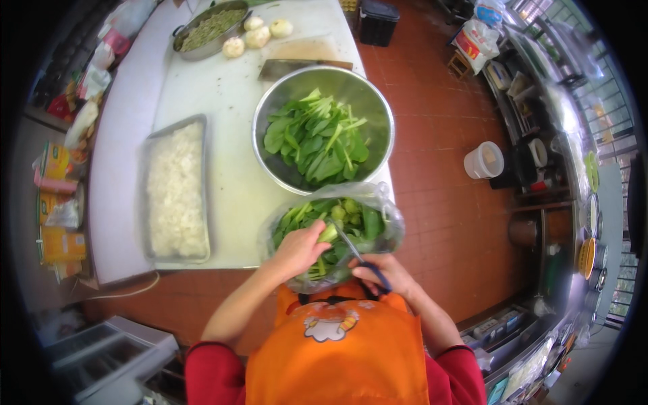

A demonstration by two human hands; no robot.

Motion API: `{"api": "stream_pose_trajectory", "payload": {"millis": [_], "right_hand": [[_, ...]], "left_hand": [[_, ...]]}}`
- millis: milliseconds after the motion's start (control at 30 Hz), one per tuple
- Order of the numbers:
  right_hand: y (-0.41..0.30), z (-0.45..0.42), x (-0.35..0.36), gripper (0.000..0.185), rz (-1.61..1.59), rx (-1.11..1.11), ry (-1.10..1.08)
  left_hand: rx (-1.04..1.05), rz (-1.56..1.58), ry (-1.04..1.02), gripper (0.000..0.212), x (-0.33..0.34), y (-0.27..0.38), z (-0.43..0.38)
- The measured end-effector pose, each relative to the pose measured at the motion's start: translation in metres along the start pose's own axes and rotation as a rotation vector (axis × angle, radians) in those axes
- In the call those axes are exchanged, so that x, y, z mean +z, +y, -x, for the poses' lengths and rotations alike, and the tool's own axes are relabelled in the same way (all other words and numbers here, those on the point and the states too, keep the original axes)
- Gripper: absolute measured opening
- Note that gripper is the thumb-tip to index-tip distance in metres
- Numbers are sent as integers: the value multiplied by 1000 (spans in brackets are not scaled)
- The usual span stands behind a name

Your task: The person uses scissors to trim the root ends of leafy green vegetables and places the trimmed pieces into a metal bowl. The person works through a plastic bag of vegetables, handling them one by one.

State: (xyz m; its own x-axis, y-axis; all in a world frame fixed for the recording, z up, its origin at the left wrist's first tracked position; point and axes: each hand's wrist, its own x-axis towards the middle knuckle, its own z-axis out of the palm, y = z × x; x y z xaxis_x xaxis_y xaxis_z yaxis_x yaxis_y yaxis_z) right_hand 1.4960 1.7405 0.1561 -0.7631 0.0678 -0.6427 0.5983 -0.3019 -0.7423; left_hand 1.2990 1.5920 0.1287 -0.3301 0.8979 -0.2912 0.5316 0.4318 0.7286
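Over a clear plastic bag [390, 223] of leafy greens at the table's near edge, my left hand [302, 248] grips a pale green stem bunch [329, 234]. My right hand [385, 272] holds scissors [377, 276] with dark blue handles, and their blades reach up to the stems by my left fingers. Whether the blades are apart is too small to tell. Cut stem ends [347, 208] show among the leaves in the bag. Just beyond it stands a large stainless steel bowl [324, 71] holding loose green leaves with stems [321, 136].
A tray of white chopped food [174, 192] lies on the white table [233, 202] to the left. Behind the bowl are a cleaver-like blade [298, 68], several pale peeled bulbs [257, 36] and a metal pan of green bits [212, 30]. A white bucket [483, 160] stands at the right.
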Motion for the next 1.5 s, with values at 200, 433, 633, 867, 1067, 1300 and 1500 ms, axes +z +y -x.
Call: {"api": "stream_pose_trajectory", "payload": {"millis": [200,433,633,867,1067,1300,1500], "right_hand": [[10,-6,0,34,-21,-40,20],[11,-4,2,33,-9,-55,34],[9,-6,1,34,-7,-44,33],[17,-7,1,34,-56,-31,38],[9,-8,0,34,-17,-11,25],[8,-13,3,32,5,-13,32],[6,-15,1,30,27,-9,17]], "left_hand": [[-58,365,59,28,-38,19,-2],[128,454,323,27,-139,59,-81],[-57,423,761,35,-167,53,-146],[86,186,406,32,-101,68,-73],[-101,-563,-95,34,-15,-6,-27],[-253,-371,73,48,4,-66,-36],[-267,-67,-74,55,-2,-88,-48]]}}
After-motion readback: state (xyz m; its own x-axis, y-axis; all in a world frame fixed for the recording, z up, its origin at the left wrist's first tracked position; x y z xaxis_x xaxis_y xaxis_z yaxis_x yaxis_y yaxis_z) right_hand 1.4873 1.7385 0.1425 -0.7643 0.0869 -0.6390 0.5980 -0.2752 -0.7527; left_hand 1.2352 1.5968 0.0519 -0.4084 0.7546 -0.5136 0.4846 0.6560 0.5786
